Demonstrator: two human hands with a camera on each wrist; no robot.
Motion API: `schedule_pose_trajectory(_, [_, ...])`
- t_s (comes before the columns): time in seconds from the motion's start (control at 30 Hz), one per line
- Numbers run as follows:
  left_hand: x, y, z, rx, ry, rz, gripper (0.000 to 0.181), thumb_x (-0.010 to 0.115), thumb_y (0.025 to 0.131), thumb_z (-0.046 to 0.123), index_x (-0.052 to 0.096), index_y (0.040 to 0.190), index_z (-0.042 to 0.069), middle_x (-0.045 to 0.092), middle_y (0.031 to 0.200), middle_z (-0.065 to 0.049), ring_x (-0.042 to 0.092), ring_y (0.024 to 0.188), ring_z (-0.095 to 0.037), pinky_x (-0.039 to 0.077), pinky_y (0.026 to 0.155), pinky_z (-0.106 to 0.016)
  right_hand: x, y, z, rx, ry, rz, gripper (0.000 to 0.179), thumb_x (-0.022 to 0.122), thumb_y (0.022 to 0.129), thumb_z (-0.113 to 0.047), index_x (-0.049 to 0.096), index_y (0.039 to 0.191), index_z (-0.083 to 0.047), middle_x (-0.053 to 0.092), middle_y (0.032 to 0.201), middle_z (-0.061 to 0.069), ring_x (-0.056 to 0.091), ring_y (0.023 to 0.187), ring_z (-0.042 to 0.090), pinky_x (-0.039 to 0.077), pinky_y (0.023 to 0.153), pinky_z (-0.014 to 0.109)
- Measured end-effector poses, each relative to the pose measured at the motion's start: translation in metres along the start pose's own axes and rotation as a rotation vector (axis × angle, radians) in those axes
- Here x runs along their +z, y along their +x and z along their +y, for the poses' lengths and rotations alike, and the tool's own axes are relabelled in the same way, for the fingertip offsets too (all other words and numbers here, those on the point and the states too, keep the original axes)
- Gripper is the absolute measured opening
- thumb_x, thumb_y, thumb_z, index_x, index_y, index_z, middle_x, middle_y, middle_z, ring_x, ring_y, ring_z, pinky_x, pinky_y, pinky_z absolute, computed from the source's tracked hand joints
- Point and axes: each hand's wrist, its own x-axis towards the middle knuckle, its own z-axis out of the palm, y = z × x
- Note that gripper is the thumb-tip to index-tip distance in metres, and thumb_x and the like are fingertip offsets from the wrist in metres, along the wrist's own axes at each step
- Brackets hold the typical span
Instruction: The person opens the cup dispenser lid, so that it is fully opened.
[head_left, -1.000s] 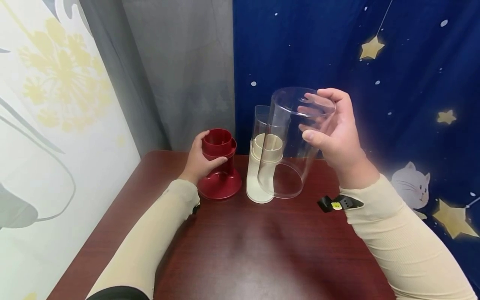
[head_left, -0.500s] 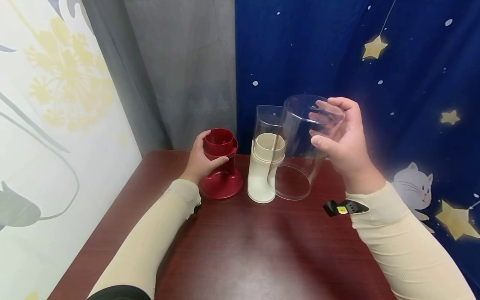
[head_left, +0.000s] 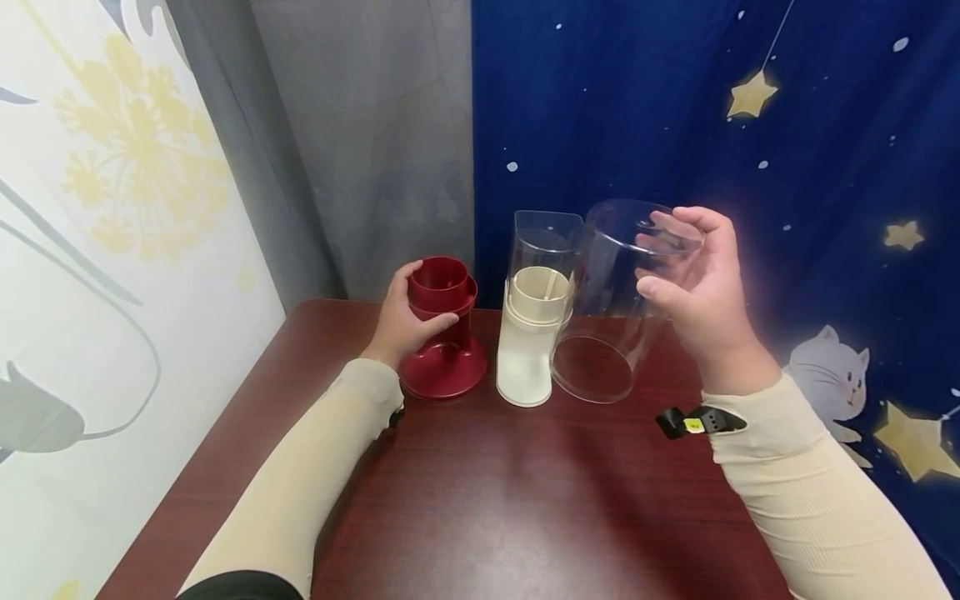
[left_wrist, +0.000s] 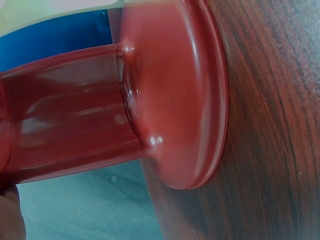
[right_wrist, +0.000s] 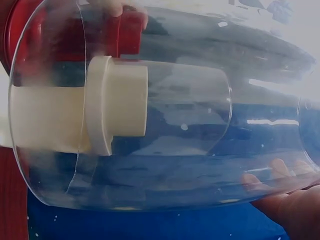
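Clear cylinder (head_left: 617,302) farther right than before

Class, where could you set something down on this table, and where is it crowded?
The table is bare in front of the red stand and white stand, between left sleeve and right sleeve. The back is crowded: the left hand grips red stand, the right hand holds clear cylinder beside the white stand.

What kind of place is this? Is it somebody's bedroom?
It looks like a curtained-off corner indoors, but I can't tell whether it's a bedroom. A blue curtain printed with stars and a cat hangs behind the reddish-brown table, next to a grey curtain.
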Motion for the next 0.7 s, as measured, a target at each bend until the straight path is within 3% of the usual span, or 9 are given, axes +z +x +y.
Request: schedule_pose_trajectory(0.7, [0.001,-0.002,0.001,-0.005,0.001,0.001,0.102,0.093,0.080,0.034,0.031,0.161,0.031,0.044,0.160,-0.002,0.046,0.142,-0.027,0.058,0.102,-0.054,-0.021,-0.002,0.022,-0.028,-0.067,0.104,0.070,0.073,0.076,0.019,0.049,0.134,-0.012,0.057,0.142,0.014,0.062,0.127,0.027,0.057,0.096,0.024])
